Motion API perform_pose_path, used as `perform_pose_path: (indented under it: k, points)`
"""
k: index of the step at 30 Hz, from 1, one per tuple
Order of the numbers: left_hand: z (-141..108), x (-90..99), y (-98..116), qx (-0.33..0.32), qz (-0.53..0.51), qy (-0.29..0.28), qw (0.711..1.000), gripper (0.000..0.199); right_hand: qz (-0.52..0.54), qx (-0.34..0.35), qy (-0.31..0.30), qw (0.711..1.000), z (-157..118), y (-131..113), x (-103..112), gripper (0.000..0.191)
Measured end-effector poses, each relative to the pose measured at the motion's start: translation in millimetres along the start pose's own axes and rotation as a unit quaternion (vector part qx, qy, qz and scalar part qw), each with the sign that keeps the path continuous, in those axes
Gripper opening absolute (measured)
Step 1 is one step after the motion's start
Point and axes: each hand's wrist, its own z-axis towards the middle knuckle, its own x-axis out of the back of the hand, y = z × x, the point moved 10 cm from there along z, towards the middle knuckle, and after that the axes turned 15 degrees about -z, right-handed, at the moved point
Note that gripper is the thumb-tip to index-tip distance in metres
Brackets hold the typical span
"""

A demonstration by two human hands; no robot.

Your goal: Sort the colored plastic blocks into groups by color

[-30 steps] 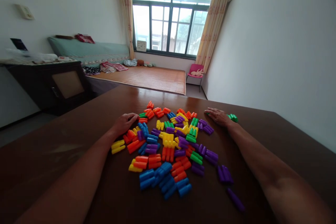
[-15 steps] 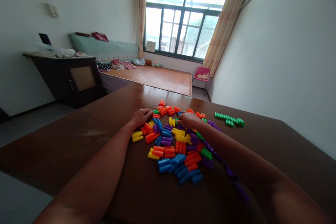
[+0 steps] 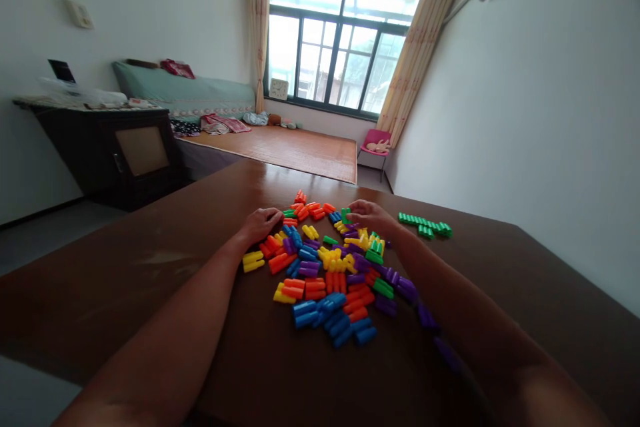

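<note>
Plastic building blocks in several colours lie in a loose pile between my hands. My right hand (image 3: 371, 215), at the far right of the pile, pinches a green building block (image 3: 345, 215) in its fingertips. Close to that hand lie blue blocks (image 3: 335, 217) and yellow blocks (image 3: 341, 227). At the pile's left edge my left hand (image 3: 264, 223) rests on the table with curled fingers; whatever they may hold is hidden. Another green block (image 3: 289, 213) lies right by its fingertips, and orange blocks (image 3: 300, 210) sit just beyond.
A joined row of green blocks (image 3: 425, 223) lies to the right on the brown table (image 3: 200, 213). A purple chain of blocks (image 3: 425, 313) runs beside my right forearm. Behind the table are a bed (image 3: 300, 150), a pink chair (image 3: 375, 141) and a dark cabinet (image 3: 100, 140).
My right hand has lifted a green block from among the others and shifted right relative to the pile. My left hand stays at the pile's edge. The whole view has swung slightly right.
</note>
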Motion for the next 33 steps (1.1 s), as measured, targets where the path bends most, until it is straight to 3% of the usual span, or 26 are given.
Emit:
perform_pose_path:
  k: [3,6,8,10,12,14,21,27,30,32,33]
  points:
    - [0.8,1.1,-0.3,-0.007,-0.007,-0.002,1.0,0.051,-0.004,0.006,0.161,0.987,-19.3,23.5,89.6,0.052]
    - [1.9,0.7,-0.7,-0.011,-0.015,-0.011,1.0,0.053,-0.027,-0.037,0.375,0.926,-69.2,78.8,187.6,0.051]
    - [2.1,1.2,-0.7,-0.004,-0.019,-0.014,1.0,0.054,-0.073,-0.098,0.453,0.883,-105.9,124.7,226.9,0.044]
    - [1.8,2.8,0.5,0.004,-0.02,-0.011,1.0,0.054,-0.134,-0.159,0.469,0.858,-132.9,165.2,244.6,0.037]
    - [1.2,4.2,2.8,0.008,-0.022,-0.008,1.0,0.055,-0.195,-0.193,0.459,0.845,-148.3,191.4,249.5,0.031]
    - [0.6,4.8,4.8,0.011,-0.025,-0.008,1.0,0.055,-0.24,-0.203,0.451,0.835,-153.6,202.5,249.4,0.027]
    - [0.1,4.6,4.8,0.012,-0.019,-0.01,1.0,0.055,-0.37,-0.243,0.402,0.802,-133.7,196.1,247.5,0.024]
    - [1.2,2.1,1.3,0.003,-0.006,-0.018,1.0,0.054,-0.353,-0.229,0.358,0.834,-130.1,203.1,236.7,0.029]
    - [1.1,1.2,2.1,-0.008,-0.015,-0.019,1.0,0.054,-0.397,-0.2,0.372,0.815,-125.8,178.5,229.6,0.026]
    - [0.7,1.1,2.1,-0.005,-0.021,-0.017,1.0,0.053,-0.428,-0.152,0.392,0.8,-118.2,142.3,221.0,0.026]
    - [0.5,1.3,2.0,-0.003,-0.023,-0.016,1.0,0.053,-0.425,-0.115,0.38,0.814,-110.1,122.2,211.6,0.027]
